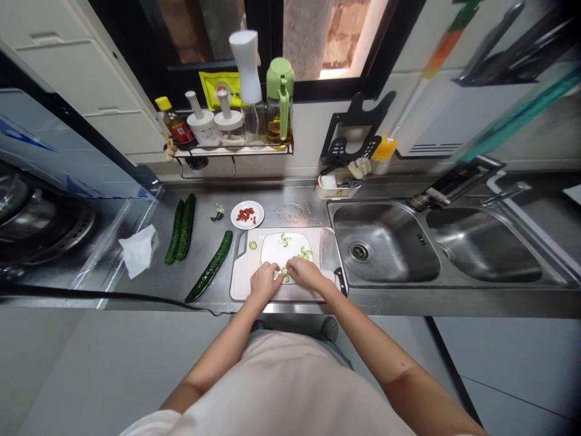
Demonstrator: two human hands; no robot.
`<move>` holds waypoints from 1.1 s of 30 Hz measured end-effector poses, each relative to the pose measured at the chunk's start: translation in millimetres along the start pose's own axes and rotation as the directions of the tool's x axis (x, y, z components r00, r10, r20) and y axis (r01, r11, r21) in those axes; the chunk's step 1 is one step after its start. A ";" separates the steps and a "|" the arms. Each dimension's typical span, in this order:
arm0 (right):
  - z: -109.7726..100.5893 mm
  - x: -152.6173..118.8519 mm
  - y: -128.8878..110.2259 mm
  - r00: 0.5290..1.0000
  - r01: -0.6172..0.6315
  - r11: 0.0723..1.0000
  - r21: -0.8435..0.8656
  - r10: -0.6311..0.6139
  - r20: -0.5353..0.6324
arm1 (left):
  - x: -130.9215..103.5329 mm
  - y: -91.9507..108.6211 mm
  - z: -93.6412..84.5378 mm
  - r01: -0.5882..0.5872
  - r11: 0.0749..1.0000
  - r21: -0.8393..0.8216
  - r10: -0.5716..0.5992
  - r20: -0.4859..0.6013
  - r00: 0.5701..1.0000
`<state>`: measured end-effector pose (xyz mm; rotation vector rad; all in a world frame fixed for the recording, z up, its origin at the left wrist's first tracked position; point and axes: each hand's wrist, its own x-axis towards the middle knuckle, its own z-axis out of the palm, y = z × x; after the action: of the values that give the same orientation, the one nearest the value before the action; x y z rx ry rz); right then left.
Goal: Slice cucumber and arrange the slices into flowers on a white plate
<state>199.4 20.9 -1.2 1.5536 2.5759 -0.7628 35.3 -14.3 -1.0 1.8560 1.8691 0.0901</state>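
Observation:
A white square plate (272, 245) lies on a pale cutting board (242, 284). Green cucumber pieces form small curved clusters on it, one near the top (284, 240) and one at the right (305, 254). My left hand (265, 280) and my right hand (305, 273) meet over the plate's front part, around a third cluster (285, 275). The fingers of both are drawn together at these pieces; what each pinches is too small to make out. A round cucumber slice (253, 245) sits on the board's left part. A knife's black handle (340, 281) shows at the board's right edge.
Left of the board are a whole cucumber (211, 266), two more cucumbers (185, 227) and a white tissue (138, 251). Behind it stands a small plate (235, 216) with red pieces. A double sink (385, 242) is at right. Bottles fill a wall shelf (236, 151).

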 end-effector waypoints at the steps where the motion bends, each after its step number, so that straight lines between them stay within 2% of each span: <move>1: -0.3 -0.7 0.4 1.000 -0.010 1.000 -0.004 0.010 -0.002 | -0.2 -0.4 -0.2 -0.002 1.000 -0.002 0.002 0.000 1.000; 16: -0.7 -5.5 -2.9 0.998 -0.038 0.999 -0.027 0.040 0.050 | 0.3 -1.4 3.4 -0.002 0.999 0.037 0.002 0.007 1.000; 22: 1.4 -5.3 -3.0 0.999 -0.023 0.999 -0.038 0.024 0.032 | -0.1 -2.5 4.3 -0.018 0.999 0.034 0.019 -0.006 1.000; 33: 2.2 -5.5 -4.4 0.999 -0.034 0.998 -0.055 0.036 0.032 | 2.0 1.5 5.1 0.029 0.999 0.033 -0.029 -0.005 1.000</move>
<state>198.0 13.8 0.1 1.5525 2.5176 -0.7026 38.9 -13.8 -5.5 1.8516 1.9104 0.0543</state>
